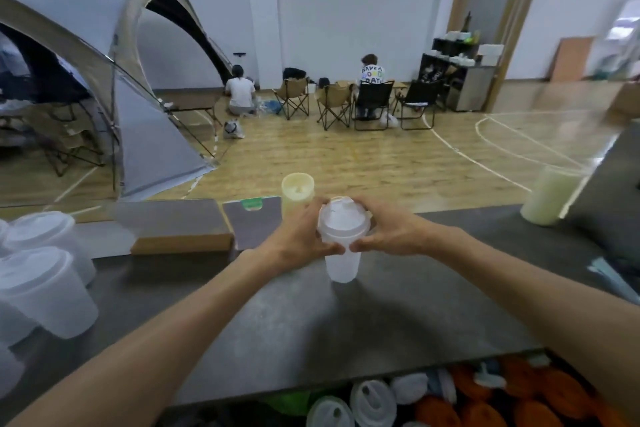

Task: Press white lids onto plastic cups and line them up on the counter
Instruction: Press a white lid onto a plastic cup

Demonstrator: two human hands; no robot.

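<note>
Both hands, left hand (298, 236) and right hand (388, 230), grip the lidded cup (342, 253) mid-counter (398, 315), far from its edges.

Both bare forearms reach forward and converge at centre. The left hand (297, 236) and right hand (390, 231) face each other, fingers curled inward, thumbs nearly meeting in front, wrists level and slightly bent.

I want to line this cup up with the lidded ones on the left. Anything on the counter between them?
Nothing visible: bare grey counter lies between the frosted plastic cup both hands hold and the lidded cups at left.
</note>
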